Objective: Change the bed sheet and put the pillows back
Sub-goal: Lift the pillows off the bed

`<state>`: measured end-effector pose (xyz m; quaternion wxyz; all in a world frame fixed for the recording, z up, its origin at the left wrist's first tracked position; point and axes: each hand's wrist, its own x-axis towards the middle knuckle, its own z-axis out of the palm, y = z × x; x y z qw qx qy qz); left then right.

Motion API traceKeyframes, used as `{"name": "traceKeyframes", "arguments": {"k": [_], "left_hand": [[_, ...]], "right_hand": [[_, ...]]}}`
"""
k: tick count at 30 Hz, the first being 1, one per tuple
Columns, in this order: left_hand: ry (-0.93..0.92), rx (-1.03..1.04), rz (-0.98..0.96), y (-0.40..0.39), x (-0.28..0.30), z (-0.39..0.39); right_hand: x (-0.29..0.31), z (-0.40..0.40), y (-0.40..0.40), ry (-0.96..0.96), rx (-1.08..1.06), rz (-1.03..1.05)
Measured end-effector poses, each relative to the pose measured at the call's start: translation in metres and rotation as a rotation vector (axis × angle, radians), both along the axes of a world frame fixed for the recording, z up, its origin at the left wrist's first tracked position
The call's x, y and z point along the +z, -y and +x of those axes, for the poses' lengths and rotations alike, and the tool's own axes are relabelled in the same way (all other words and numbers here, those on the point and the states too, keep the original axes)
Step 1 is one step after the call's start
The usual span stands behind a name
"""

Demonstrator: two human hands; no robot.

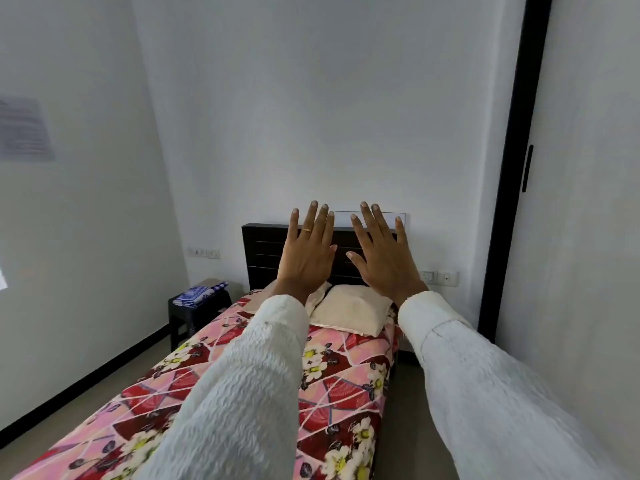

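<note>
Head view, the only one. Two hands are raised side by side above the bed, backs to the camera, both in white textured sleeves. The left hand (pixel 306 252) has all five fingers straight and spread, holding nothing; one gold ring (pixel 307 230) sits on its ring finger. The right hand (pixel 382 256) is likewise spread flat with straight fingers and holds nothing. The two thumbs point toward each other and stay apart.

One bed sheet (pixel 332 393), pink and red with white and yellow flowers, covers the single bed, running from 7 o'clock up toward the centre of the frame. Two cream pillows lie at the head end: the right pillow (pixel 349 311) in plain sight just below the right hand, at about 6 o'clock from it, and the left pillow (pixel 317 297) mostly hidden behind the left sleeve, with only its edge showing. They lie just beside each other; whether they touch cannot be told.

One dark headboard (pixel 265 252) stands behind the hands against the white wall. At 9 o'clock from the pillows is one dark stool (pixel 194 317) carrying one folded blue-and-white cloth (pixel 197 292). Two switch plates are on the wall: one (pixel 204 252) at 9 o'clock from the headboard, one (pixel 440 277) at 3 o'clock. A black door frame (pixel 509 168) runs up the right side.
</note>
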<state>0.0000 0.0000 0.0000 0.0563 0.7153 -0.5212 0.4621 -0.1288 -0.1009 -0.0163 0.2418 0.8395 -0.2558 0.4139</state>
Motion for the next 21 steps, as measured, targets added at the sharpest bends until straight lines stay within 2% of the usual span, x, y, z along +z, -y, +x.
{"name": "traceKeyframes", "arguments": {"k": [3,10,15,18,21], "left_hand": [[-0.133,-0.026,0.040,0.061,-0.009,0.000],[-0.208,0.005,0.088,0.202,-0.058,0.012],[-0.358,0.008,0.144,0.282,-0.106,0.036],[-0.488,0.064,0.215,0.334,-0.141,0.066],[-0.606,0.113,0.193,0.388,-0.176,0.099]], "right_hand": [[-0.007,0.004,0.060,-0.041,-0.008,0.066],[-0.039,0.019,0.198,-0.149,-0.038,0.156],[-0.087,0.057,0.271,-0.172,-0.022,0.332],[-0.123,0.089,0.318,-0.264,-0.014,0.350],[-0.156,0.123,0.372,-0.360,-0.016,0.357]]}}
